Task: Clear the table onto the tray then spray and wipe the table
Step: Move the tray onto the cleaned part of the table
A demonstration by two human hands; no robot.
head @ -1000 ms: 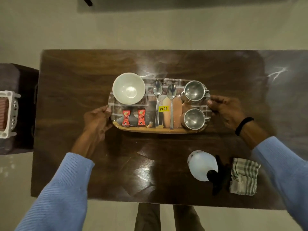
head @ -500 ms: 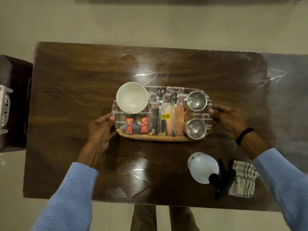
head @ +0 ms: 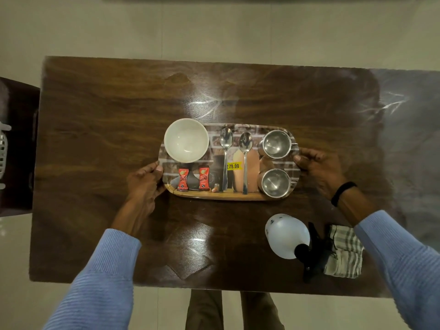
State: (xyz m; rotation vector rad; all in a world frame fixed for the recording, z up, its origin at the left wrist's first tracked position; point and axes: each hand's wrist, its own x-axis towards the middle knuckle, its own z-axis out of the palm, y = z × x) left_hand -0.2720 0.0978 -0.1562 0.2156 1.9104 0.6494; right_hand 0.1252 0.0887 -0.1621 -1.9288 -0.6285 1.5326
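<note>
The tray (head: pixel 214 197) sits loaded mid-counter (head: pixel 95 139), and my left hand (head: pixel 145 184) and right hand (head: pixel 316 167) grip its ends. Clearing looks done. Next I'd lift it away level, then take the spray bottle (head: pixel 285 234) and cloth (head: pixel 345 253) nearby.

Fingers of the left hand (head: pixel 145 184) and right hand (head: pixel 319 170) vanish under the ends of the printed oblong tray (head: pixel 228 198). A white slatted plastic basket (head: pixel 2 148) is cut off at the left edge. Print on the two red sachets (head: pixel 183 180) is too small to read.
</note>
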